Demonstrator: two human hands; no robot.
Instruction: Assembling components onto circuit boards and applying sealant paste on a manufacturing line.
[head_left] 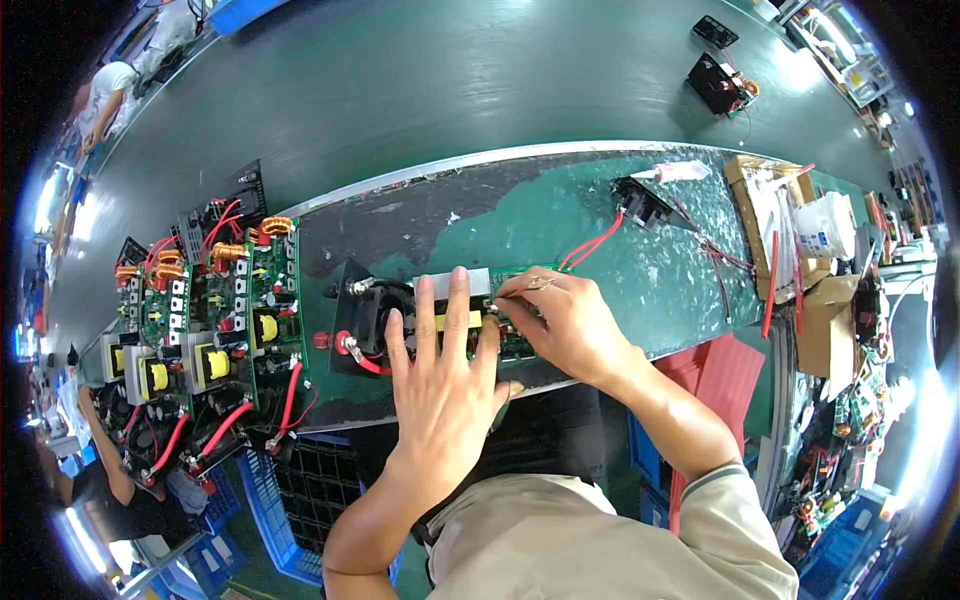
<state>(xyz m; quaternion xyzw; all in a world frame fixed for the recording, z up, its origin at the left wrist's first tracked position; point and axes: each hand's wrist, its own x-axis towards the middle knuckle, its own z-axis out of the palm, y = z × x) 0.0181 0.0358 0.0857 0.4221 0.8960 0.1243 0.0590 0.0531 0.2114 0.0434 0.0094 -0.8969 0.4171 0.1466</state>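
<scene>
In front of me a green circuit board (517, 347) lies on the bench, with a silver heatsink (478, 283) and a yellow-wrapped transformer (455, 321). A black end panel (352, 305) with a red terminal and a thick red cable (372, 367) is at its left end. My left hand (438, 405) lies across the board, fingers outstretched and apart. At the board's right part, my right hand (560, 315) pinches a thin wire (535, 284); its fingertips hide the wire's end. Two red wires (592, 243) run from the board's far side to a black panel (643, 203).
Several upright circuit boards (275, 310) with red cables stand at left. A white glue tube (682, 172) lies at far right, near a cardboard box (757, 200) and a white tub (826, 226). Blue crates (272, 520) sit below the bench. Another person (105, 490) is at lower left.
</scene>
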